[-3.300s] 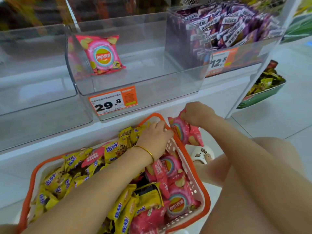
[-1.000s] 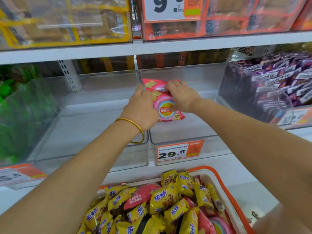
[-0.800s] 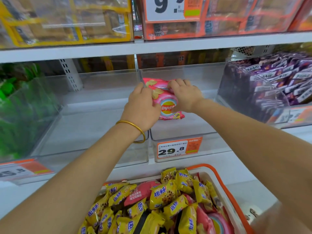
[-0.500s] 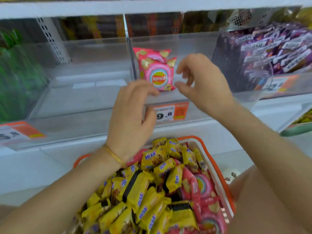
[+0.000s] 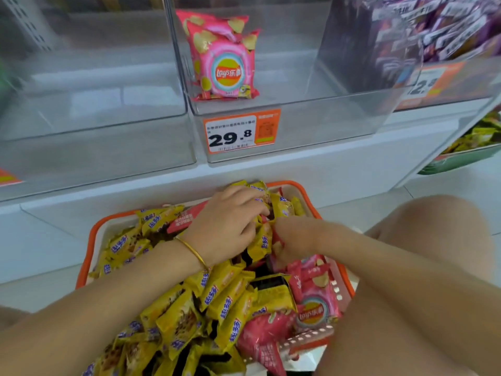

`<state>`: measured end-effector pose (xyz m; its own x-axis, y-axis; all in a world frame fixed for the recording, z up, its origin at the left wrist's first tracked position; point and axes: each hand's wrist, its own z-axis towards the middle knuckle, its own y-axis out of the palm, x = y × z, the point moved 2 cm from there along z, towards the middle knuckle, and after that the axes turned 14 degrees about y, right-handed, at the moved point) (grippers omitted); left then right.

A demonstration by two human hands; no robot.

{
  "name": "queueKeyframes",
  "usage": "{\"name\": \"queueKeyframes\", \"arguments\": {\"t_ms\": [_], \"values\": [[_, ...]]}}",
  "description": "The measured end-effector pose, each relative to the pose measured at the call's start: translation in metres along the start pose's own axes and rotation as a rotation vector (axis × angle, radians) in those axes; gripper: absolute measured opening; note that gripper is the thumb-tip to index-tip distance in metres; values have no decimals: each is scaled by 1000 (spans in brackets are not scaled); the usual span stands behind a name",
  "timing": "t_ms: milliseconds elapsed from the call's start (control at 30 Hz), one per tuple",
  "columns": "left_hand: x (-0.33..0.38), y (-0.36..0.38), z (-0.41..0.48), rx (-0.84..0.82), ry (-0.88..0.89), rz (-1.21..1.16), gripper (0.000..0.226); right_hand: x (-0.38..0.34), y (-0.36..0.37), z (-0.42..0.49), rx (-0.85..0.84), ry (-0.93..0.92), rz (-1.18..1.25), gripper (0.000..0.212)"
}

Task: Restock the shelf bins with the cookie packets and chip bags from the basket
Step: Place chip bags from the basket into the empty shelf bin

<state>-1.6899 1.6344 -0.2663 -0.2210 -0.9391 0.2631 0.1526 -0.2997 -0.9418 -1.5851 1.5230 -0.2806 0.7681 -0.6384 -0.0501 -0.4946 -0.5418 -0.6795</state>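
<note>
Sitting in the basket (image 5: 90, 237): left hand (image 5: 227, 226) curled over yellow cookie packets (image 5: 225, 302), right hand (image 5: 294, 236) half buried beside it, can't tell if either grips anything. Two pink chip bags (image 5: 225, 63) stand in the middle bin (image 5: 325, 123).

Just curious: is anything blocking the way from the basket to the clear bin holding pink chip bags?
Nothing visible does. The clear bin is open on top; only its low front wall must be cleared. The chip bags inside stand at its left, leaving bare floor.
</note>
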Motion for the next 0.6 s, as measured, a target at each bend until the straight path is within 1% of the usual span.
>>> {"name": "queueKeyframes", "arguments": {"t_ms": [67, 133, 167, 267, 300, 400, 500, 533, 600], "values": [[-3, 12, 3, -111, 10, 8, 42, -1, -2, 2, 66, 6, -24, 36], [-5, 22, 3, -178, -8, -5, 55, 4, -11, 2, 71, 30, 36, 26], [-5, 25, 3, -190, -11, -5, 60, 9, -16, 0, 66, 43, 84, 20], [-10, 28, 3, -230, -37, -8, 71, 22, -28, -7, 13, 79, 277, 30], [-11, 27, 3, -227, -37, -17, 72, 25, -32, -10, 15, 67, 342, 29], [-11, 26, 2, -246, -25, -14, 76, 37, -44, -16, 39, 60, 499, 16], [-9, 26, 1, -311, -17, -4, 82, 48, -60, -27, 92, 50, 574, 14], [-8, 25, 1, -297, -27, -35, 82, 52, -64, -30, 104, 40, 609, 12], [-6, 17, 3, -183, -40, -149, 79, 60, -72, -36, 138, 18, 695, 20]]}}
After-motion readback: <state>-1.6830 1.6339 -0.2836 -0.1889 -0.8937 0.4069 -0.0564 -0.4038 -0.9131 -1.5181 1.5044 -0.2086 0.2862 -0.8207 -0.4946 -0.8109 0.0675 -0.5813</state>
